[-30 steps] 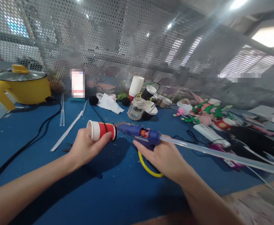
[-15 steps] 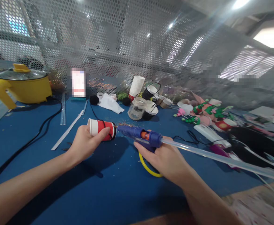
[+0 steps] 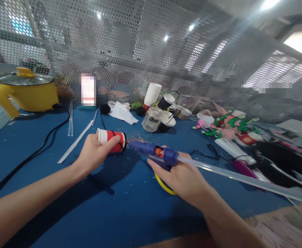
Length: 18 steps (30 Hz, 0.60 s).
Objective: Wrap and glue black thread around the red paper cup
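My left hand (image 3: 95, 151) is closed around a red and white paper cup (image 3: 111, 135), which lies tipped on its side with its white rim to the left. Black yarn is wound about the cup's right end, and a strand crosses its red side. In my right hand (image 3: 184, 174) is a blue hot glue gun (image 3: 146, 148) with an orange part inside. Its nozzle points left and is at the yarn-wrapped end of the cup; whether they touch I cannot tell. A long clear glue stick (image 3: 218, 168) sticks out of the gun's back.
On the blue table (image 3: 130, 213) stand a yellow electric pot (image 3: 34, 96) at left, a clear jar (image 3: 152, 120) and stacked paper cups (image 3: 153, 93) behind. A black yarn ball (image 3: 105, 109) lies near white paper (image 3: 122, 113). Craft pieces (image 3: 225, 124) and a black item (image 3: 277, 158) crowd the right.
The view has shifted slightly. Both hands keep their grips, and the glue gun's nozzle stays at the yarn-wrapped end of the cup.
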Motion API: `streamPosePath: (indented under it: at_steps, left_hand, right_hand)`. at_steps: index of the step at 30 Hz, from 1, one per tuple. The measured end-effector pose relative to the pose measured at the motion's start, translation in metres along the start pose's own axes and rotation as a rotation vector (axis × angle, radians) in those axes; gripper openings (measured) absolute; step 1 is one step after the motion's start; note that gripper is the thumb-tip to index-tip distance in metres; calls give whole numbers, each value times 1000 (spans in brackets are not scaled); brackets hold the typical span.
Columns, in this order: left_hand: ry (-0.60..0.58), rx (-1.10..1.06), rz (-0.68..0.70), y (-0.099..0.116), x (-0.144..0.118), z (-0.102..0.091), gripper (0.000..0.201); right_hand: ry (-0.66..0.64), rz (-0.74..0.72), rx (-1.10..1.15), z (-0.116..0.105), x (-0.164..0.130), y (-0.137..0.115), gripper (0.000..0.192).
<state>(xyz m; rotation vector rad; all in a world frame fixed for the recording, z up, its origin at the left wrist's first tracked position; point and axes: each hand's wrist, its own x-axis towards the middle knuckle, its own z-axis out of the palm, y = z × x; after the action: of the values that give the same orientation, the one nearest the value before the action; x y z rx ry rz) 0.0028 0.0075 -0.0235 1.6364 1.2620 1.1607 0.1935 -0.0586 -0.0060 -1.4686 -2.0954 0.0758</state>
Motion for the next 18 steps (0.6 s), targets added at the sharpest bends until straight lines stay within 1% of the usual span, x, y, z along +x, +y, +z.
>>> streamPosePath:
  at_steps: [3,11,15,18]
  left_hand:
    - [15,-10,-33,2,0,0,30]
    - [42,-26,-104,18,-3,-1,34]
    - [42,-27,-89,19,-2,-1,29]
    - [45,-28,-80,19,-2,-1,31]
  right_hand:
    - [-14,-8,-26,3,-1,2,17]
    - [-24,28,-96,14,-5,11,13]
    - [-13,32,-57,13,-5,8,8]
    - [-34,17,-44,11,-5,6,8]
